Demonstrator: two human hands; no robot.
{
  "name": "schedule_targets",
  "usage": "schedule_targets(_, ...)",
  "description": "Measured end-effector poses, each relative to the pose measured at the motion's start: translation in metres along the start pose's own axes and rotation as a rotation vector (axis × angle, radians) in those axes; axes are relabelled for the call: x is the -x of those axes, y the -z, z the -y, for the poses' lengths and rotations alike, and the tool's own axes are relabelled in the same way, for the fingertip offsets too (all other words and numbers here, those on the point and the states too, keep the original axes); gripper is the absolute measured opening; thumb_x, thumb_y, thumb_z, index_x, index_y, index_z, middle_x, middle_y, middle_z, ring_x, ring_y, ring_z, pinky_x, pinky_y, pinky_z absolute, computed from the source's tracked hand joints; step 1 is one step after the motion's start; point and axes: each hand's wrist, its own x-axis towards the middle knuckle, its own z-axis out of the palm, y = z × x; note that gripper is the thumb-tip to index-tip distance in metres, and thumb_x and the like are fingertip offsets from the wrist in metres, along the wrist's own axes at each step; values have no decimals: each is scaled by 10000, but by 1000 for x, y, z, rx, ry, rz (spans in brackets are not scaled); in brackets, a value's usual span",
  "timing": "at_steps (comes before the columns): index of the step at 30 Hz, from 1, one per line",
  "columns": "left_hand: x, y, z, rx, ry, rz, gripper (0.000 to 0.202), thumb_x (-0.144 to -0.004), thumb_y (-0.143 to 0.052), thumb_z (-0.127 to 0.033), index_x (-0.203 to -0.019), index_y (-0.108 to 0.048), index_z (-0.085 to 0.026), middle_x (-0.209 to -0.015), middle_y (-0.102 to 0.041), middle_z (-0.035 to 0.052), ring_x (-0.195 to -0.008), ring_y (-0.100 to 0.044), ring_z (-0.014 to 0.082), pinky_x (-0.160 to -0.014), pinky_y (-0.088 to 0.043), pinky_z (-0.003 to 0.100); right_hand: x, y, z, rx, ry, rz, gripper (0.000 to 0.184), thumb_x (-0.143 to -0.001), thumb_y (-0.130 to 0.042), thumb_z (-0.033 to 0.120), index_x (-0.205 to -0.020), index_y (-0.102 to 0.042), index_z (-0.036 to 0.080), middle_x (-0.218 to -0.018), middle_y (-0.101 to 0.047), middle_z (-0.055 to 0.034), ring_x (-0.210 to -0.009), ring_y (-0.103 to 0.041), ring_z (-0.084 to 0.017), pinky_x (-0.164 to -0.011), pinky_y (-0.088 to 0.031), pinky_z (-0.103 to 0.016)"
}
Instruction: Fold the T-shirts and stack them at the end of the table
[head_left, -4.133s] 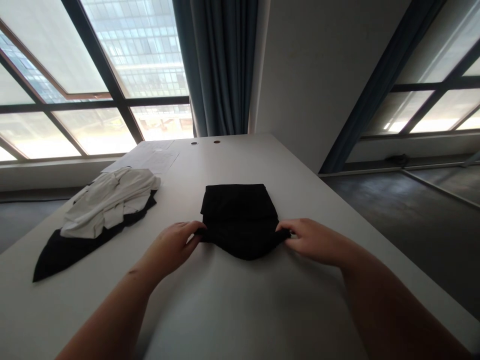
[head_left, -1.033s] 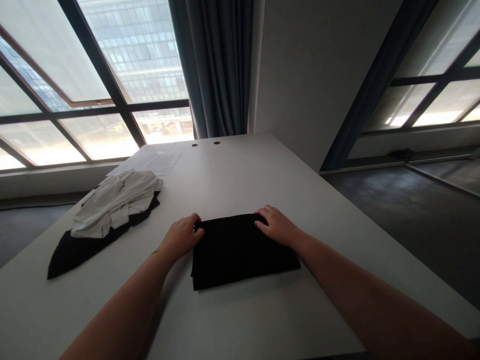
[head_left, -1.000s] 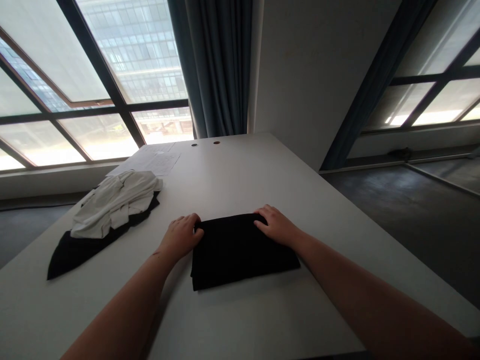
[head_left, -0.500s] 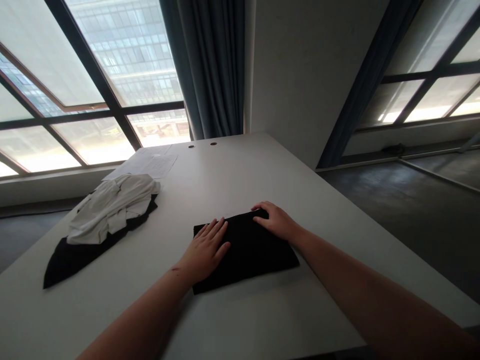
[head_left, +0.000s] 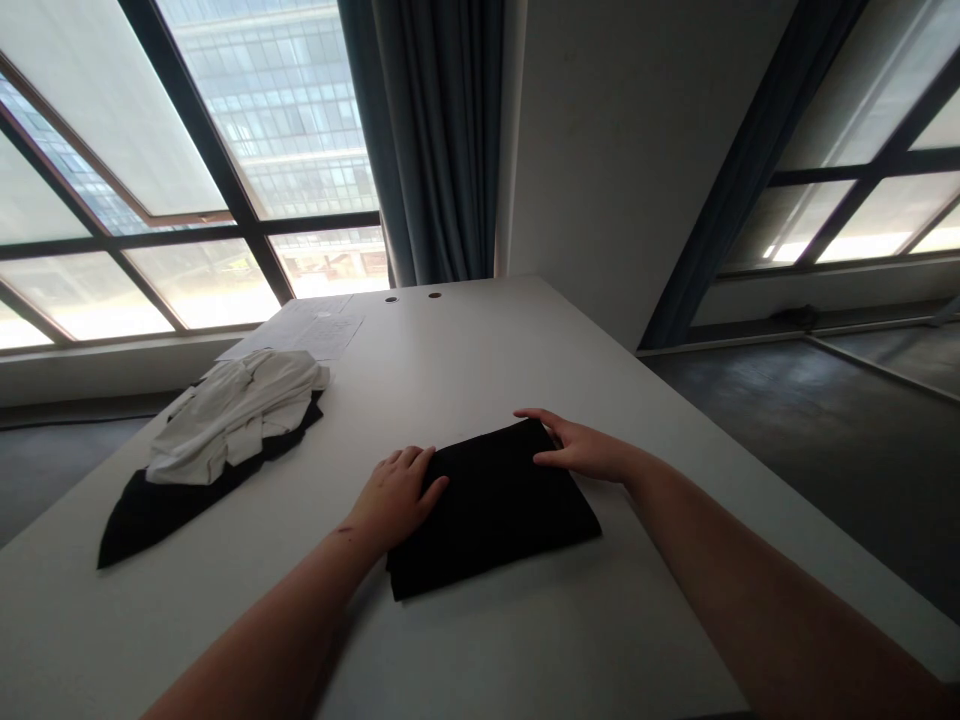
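Note:
A folded black cloth point(head_left: 491, 505) lies as a flat, roughly rectangular bundle on the white table in front of me. At its left edge is my left hand point(head_left: 397, 490), fingers bent around the side and thumb over the top. My right hand point(head_left: 585, 448) has the far right corner between thumb and fingers, with the index finger reaching along the far edge. The undersides of the fingers are partly hidden. Along the near edge the layers of the cloth sit slightly out of line at the left corner.
To the left, a crumpled white garment point(head_left: 240, 415) lies on top of a black cloth point(head_left: 150, 515). Printed papers point(head_left: 311, 330) rest at the far left of the white table point(head_left: 457, 360). Beyond it are windows, a blue-grey curtain point(head_left: 442, 140) and a wall point(head_left: 607, 150).
My left hand has slid from lying flat on the black cloth to its left edge. My right hand has shifted slightly right to the corner. The view has tilted slightly.

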Motion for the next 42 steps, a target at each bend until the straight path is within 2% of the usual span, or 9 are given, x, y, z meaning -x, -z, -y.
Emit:
schedule_targets(4,7,19,-7,-50,123,-17,448,-1060,-335,-479,-1079,-704,-226,-982,-772,80,-938,-729,280,-893,-517,414,-8,-15,-4,55,102,-41,598,-893,-629,290,-1476,-495,290,-1279,-697,-48,-1112,-685,-245,-1011,-518,-425)
schedule_targets(8,12,14,-12,23,40,-26,422,-1047,-373,-482,-1241,-648,-227,-1195,-738,88,-1065,-704,290,-926,-522,419,-12,-28,-4,188,234,-67,454,-927,-567,271,-1377,-613,303,-1366,-656,-26,-1255,-604,-251,-1126,-420,-452)
schedule_targets(12,9,2,-12,102,-61,29,473,-1032,-403,-491,-1380,-572,-218,-1308,-680,104,-1214,-631,304,-1040,-483,438,-14,-31,-3,233,288,-54,339,-948,-528,281,-1228,-720,276,-1242,-696,-38,-1174,-633,-236,-1088,-446,-418)
schedule_targets(20,5,2,-7,164,-59,103,443,-1035,-398,-472,-1382,-585,-270,-1247,-678,83,-1170,-641,286,-1027,-493,430,-4,-9,5,97,74,185,354,-898,-677,393,-1234,-750,307,-1261,-716,-12,-1170,-644,-241,-1056,-468,-385)
schedule_targets(23,6,0,-5,170,-52,118,438,-1042,-374,-454,-1375,-600,-280,-1190,-690,78,-1113,-665,279,-998,-507,423,2,-2,7,27,4,227,407,-843,-740,409,-1235,-761,297,-1110,-746,-25,-965,-684,-210,-844,-553,-313)
schedule_targets(27,4,-1,-4,172,-30,146,442,-1046,-353,-438,-1367,-611,-281,-1188,-699,76,-1092,-678,283,-982,-512,422,3,1,4,54,-129,365,454,-865,-703,452,-1291,-733,301,-950,-730,-15,-779,-648,-160,-646,-518,-240)
schedule_targets(30,3,1,-4,182,-14,178,446,-1050,-342,-439,-1373,-607,-282,-1223,-703,74,-1126,-674,283,-996,-500,412,-2,-1,0,115,-61,365,417,-874,-693,465,-1239,-762,275,-1064,-746,-28,-949,-673,-207,-834,-526,-296)
schedule_targets(33,2,3,-5,197,7,194,441,-1053,-338,-441,-1361,-608,-278,-1257,-704,71,-1150,-666,277,-1006,-488,400,-8,-7,-3,182,30,307,339,-871,-702,440,-1153,-787,271,-1188,-740,-22,-1134,-647,-252,-1027,-446,-348)
schedule_targets(42,1,9,-8,177,52,235,411,-1056,-313,-439,-1242,-619,-238,-1208,-728,87,-1110,-679,283,-966,-478,397,-14,-17,-6,268,69,242,267,-881,-682,403,-1097,-783,283,-1140,-753,-9,-1084,-669,-251,-987,-457,-354)
